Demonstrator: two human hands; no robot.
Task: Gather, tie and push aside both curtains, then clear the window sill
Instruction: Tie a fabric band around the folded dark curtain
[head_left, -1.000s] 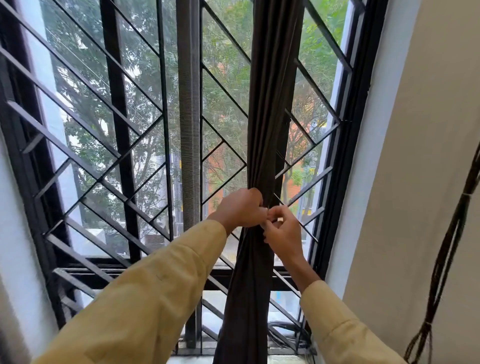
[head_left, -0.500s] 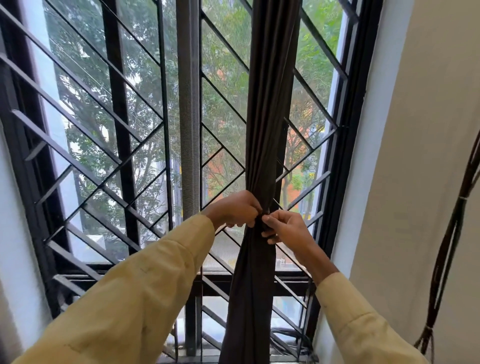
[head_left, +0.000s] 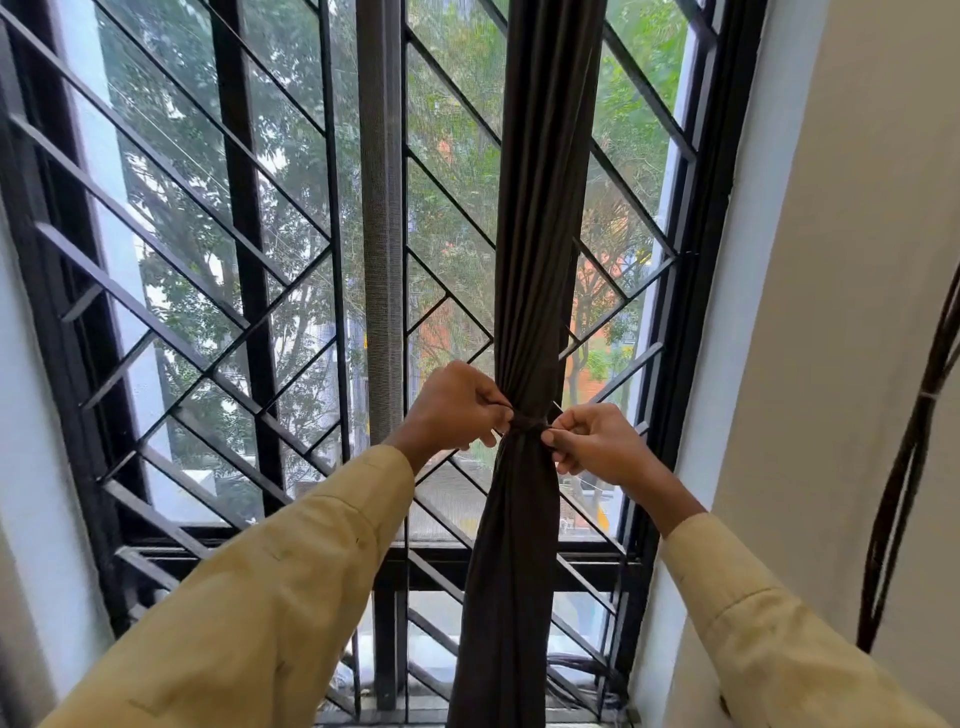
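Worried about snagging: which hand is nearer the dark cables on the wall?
Right. The right hand sits between curtain and cables, well apart from them; the left hand is beyond the curtain.

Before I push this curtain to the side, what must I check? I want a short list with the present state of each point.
1. Curtain gathered into one bundle: ok.
2. Tie wrapped around the curtain: ok.
3. Left hand and right hand each pinch one end of the tie: ok.
4. Knot finished and tight: cannot tell.
5. Nothing hangs between the curtain and the right window frame: ok.
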